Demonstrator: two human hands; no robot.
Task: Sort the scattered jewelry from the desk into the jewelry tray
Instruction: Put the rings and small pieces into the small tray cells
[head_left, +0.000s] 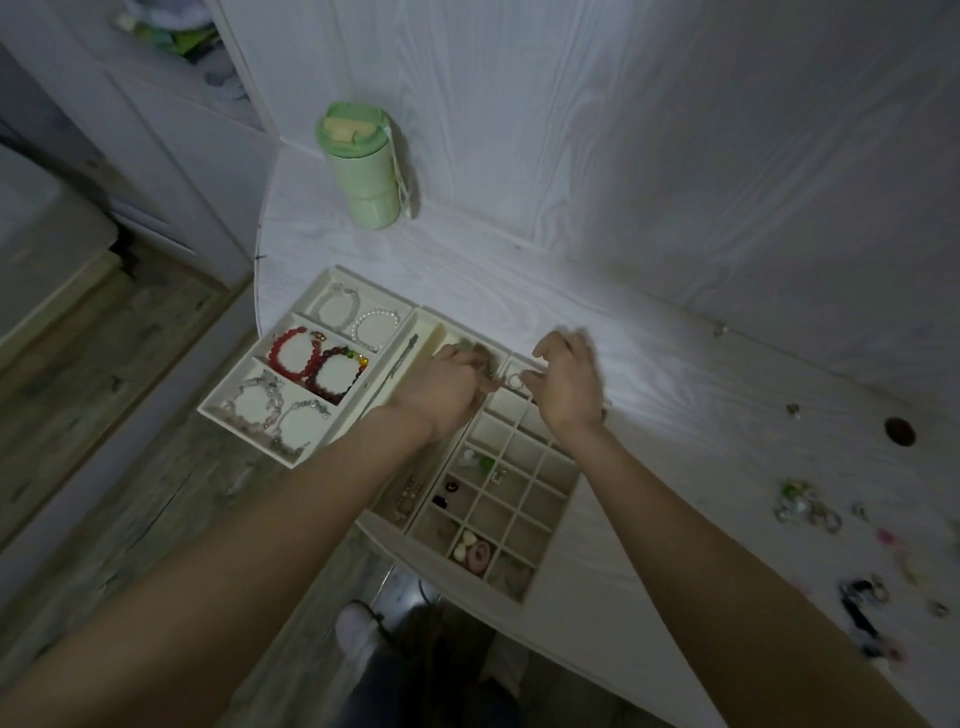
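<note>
Our left hand (444, 387) hovers over the far end of the gridded jewelry tray (563, 486), its fingers curled round a small dark, blurred piece that we cannot identify. Our right hand (566, 382) hangs just beside it over the same end, fingers bent; whether it pinches anything we cannot tell. Between the two hands a small ring (514, 382) shows in one of the far compartments. Nearer cells hold a green and white piece (480, 460), small black pieces (447, 493) and a pink hair tie (480, 556). To the left, touching this tray, sits a bracelet tray (228, 402) with pale bracelets, a red bead bracelet (291, 349) and a dark red one (337, 374). The scattered jewelry (808, 506) lies well apart on the white desk (675, 364), off to the right. A green lidded bottle (363, 166) stands upright at the back.
</note>
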